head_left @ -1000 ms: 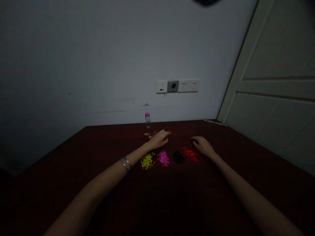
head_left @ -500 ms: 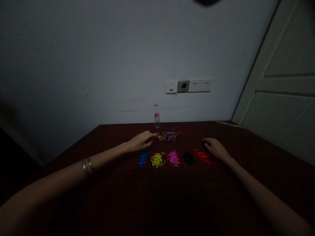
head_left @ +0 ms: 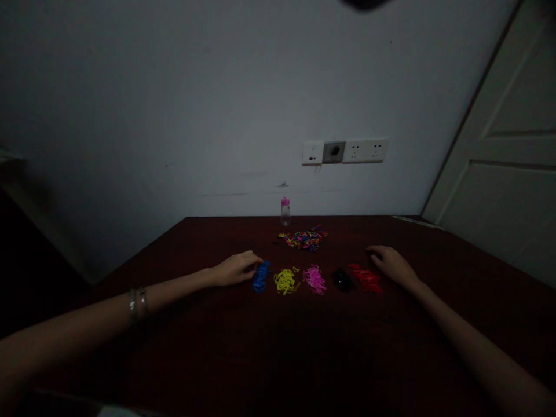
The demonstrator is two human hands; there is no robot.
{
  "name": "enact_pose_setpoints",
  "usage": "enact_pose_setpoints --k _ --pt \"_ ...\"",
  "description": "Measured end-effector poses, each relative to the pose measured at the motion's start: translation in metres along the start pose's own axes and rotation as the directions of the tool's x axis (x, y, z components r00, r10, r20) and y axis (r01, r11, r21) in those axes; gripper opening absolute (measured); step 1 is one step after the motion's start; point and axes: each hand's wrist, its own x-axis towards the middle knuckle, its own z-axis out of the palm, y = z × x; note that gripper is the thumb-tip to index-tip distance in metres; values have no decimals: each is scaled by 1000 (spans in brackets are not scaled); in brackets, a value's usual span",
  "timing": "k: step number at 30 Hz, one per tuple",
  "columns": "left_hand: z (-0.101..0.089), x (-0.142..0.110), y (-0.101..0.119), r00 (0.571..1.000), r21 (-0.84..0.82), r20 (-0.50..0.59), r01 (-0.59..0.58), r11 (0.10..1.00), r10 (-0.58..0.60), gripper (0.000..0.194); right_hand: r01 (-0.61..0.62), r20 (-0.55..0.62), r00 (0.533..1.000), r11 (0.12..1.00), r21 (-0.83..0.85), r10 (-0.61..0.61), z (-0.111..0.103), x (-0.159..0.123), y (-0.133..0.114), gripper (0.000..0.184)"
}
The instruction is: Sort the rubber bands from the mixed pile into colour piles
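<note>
My left hand [head_left: 237,268] reaches in low over the table, its fingertips at the upper left edge of a pile of blue rubber bands [head_left: 260,277]. Its thumb and index finger look slightly apart, and nothing held shows between them. My right hand [head_left: 393,265] rests on the table just beyond and right of the red rubber bands [head_left: 369,279], fingers loosely bent and thumb apart, holding nothing. Between the hands lie separate piles of yellow bands [head_left: 285,281], pink bands [head_left: 314,279] and black bands [head_left: 342,279]. Farther back sits a mixed multicoloured heap of bands [head_left: 304,238].
A clear bottle with a pink top [head_left: 285,213] stands behind the mixed heap, near the wall [head_left: 217,116]. Sockets and switches [head_left: 345,152] are set in the wall above the dark red table [head_left: 304,347]. A pale panelled door [head_left: 512,191] is at the right.
My left hand has drawn back from the mixed heap, leftward and then nearer, to the blue pile, which has come into sight. My right hand stays by the red pile. The view has turned left.
</note>
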Motion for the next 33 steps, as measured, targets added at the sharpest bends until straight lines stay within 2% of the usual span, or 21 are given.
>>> enact_pose_setpoints --k 6,16,26,29,33 --pt "4 0 0 1000 -41 -11 12 999 -12 32 -4 -5 1000 1000 2 4 -1 0 -1 37" --pt "5 0 -11 1000 8 10 13 1000 -13 34 -19 -5 1000 1000 20 19 -1 0 -1 37" --pt "1 3 -8 1000 -5 -21 -18 1000 18 30 -17 -13 1000 1000 10 17 0 0 0 38" --pt "1 7 -19 998 15 -56 19 1000 -18 28 -18 -21 1000 1000 20 19 -1 -1 -1 37" --pt "6 19 -48 983 62 -136 129 990 -120 28 -17 -18 1000 999 31 17 -1 -1 -1 36"
